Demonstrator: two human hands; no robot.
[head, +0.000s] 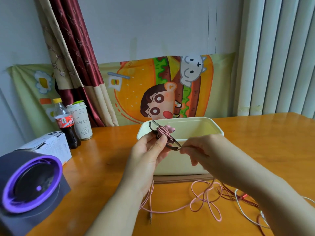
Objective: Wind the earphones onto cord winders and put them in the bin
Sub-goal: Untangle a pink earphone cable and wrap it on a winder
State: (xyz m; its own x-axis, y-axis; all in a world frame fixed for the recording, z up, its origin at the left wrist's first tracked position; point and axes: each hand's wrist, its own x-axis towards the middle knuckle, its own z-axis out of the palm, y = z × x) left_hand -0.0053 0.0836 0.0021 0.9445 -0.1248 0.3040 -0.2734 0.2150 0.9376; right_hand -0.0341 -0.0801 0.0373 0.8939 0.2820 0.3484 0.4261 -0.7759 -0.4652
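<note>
My left hand (150,149) grips a dark cord winder (172,145) with pink earphone cord (163,131) wound round its middle, held over the near rim of the cream bin (192,167). My right hand (202,150) pinches the pink cord close to the winder's lower end. The rest of that pink cord (202,200) hangs down and loops loosely over the orange table (105,167), its plug (150,217) lying near the front. A red earphone cord (242,196) and a white one (245,213) lie tangled at the right, partly hidden by my right forearm.
A purple-ringed dark device (29,183) stands at the front left, a white box (51,145) behind it. A cola bottle (65,123) and a white cup (80,121) stand at the back left. A brown flat piece (184,178) lies under the bin's near side.
</note>
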